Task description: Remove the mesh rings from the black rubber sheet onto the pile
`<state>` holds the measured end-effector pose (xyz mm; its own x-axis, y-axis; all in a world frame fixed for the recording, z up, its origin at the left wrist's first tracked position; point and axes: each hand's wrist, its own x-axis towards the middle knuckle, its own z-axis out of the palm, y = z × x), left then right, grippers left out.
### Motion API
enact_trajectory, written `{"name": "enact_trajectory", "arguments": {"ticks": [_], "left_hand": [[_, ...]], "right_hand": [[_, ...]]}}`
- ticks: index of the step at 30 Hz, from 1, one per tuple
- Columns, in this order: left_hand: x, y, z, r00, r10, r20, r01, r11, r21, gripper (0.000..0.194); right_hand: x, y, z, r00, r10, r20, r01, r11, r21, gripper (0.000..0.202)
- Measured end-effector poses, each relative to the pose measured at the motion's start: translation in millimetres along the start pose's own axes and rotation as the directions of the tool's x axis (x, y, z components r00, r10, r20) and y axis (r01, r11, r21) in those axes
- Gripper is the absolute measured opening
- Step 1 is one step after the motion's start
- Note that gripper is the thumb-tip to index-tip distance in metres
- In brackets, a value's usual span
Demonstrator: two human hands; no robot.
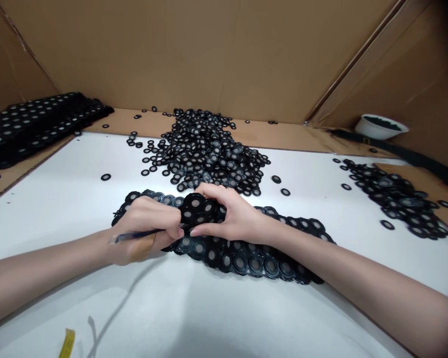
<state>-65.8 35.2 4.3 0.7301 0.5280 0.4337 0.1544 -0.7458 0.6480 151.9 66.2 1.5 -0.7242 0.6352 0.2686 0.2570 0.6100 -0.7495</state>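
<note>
In front of me lies a band of joined black discs (256, 266) with pale grey round centres, its rows overlapping. My left hand (145, 231) is closed at the band's left part, holding a thin dark stick-like tool (136, 234) with a clear end; its tip is hidden at the fingers. A tan patch sits on this hand below the tool. Thumb and fingers of my right hand (235, 216) pinch a raised, folded part of the band (196, 204) just beside the left fingertips.
Behind the band is a heap of loose black discs (209, 149). A smaller heap (399, 199) lies right, near a white bowl (381, 127). Stacked disc sheets (33, 122) are at far left. Cardboard walls (209, 54) enclose the white table (153, 308). A yellow strip (67, 343) lies in front.
</note>
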Motion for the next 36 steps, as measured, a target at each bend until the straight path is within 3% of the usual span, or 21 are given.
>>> {"name": "enact_trajectory", "arguments": {"ticks": [14,36], "left_hand": [[8.8,-1.9,-5.3,0.987,-0.137,0.089,0.141,0.989,-0.042,0.024],[11.1,-3.9,-5.7,0.974,-0.135,0.184,0.157,0.981,-0.112,0.023]], "right_hand": [[0.3,-0.4,0.3,0.996,-0.08,-0.031,0.078,0.996,-0.05,0.034],[-0.3,1.8,0.8,0.996,-0.093,-0.013,0.091,0.992,-0.092,0.035]]}}
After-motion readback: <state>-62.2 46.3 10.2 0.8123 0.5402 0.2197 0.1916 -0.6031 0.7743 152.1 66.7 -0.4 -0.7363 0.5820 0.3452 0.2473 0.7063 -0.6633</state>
